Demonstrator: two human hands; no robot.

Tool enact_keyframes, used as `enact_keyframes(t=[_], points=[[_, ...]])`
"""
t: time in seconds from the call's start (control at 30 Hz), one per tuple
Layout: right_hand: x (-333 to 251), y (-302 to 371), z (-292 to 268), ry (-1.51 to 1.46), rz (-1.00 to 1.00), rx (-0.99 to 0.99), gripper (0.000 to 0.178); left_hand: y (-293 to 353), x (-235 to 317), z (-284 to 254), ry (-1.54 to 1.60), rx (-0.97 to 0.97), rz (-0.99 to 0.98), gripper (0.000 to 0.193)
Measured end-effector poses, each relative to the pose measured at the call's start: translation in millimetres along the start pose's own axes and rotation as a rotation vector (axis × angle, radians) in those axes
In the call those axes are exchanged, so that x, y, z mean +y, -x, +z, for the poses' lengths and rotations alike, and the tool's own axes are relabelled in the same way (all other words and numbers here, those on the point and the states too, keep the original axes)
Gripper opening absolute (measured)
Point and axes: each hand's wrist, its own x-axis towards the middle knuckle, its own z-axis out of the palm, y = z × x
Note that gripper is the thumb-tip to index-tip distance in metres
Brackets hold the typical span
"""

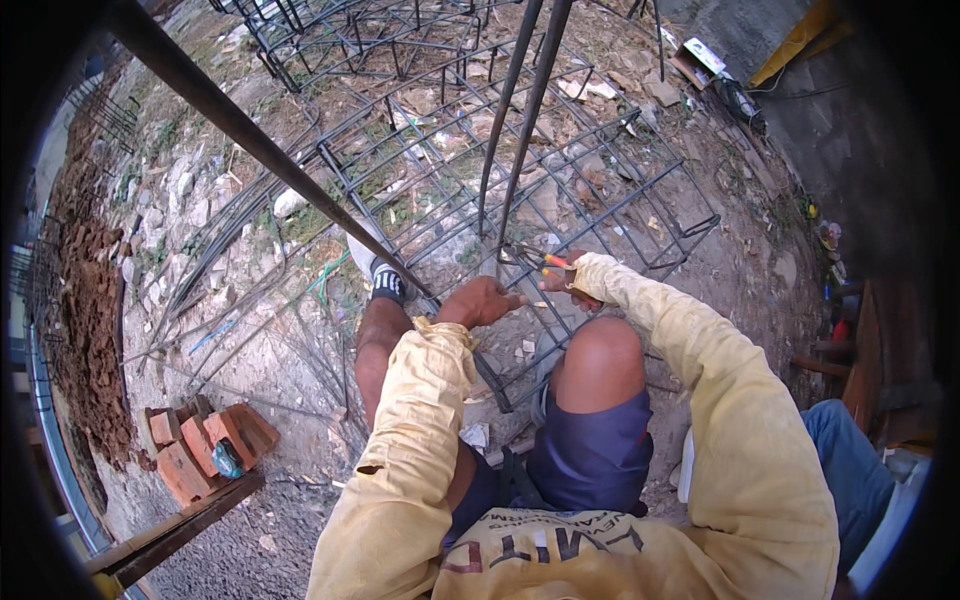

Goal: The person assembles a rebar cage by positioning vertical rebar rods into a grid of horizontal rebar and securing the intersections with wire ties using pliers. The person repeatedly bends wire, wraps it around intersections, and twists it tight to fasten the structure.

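My right hand [572, 287] is closed around the red-and-yellow handles of a pair of pincers [547, 261]. The dark jaws of the pincers point left, at the lower end of upright steel bars [512, 150]. Just left of it, my left hand [478, 302] is held low with its fingers curled together. Whatever those fingers may pinch is too small to make out. Both hands are over a rebar cage [590, 165] of thin dark rods, lying on the ground between and beyond my knees.
A long dark bar [250, 140] slants down from the upper left toward my left leg. More rebar cages [390, 40] lie at the far side. Red bricks [205, 450] are stacked at the lower left beside a wooden plank [190, 530]. Rubble and loose rods cover the ground.
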Motion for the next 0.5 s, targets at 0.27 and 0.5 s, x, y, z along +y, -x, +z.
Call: enact_keyframes(t=[0.27, 0.5], points=[[14, -10, 15, -0.442, -0.103, -0.224, 0.099, 40, -37, 172, -0.143, 0.229, -0.119, 0.047], [-15, 17, 20, 0.549, -0.037, 0.542, 0.07, 56, -21, 161, -0.441, -0.243, -0.098, 0.053]])
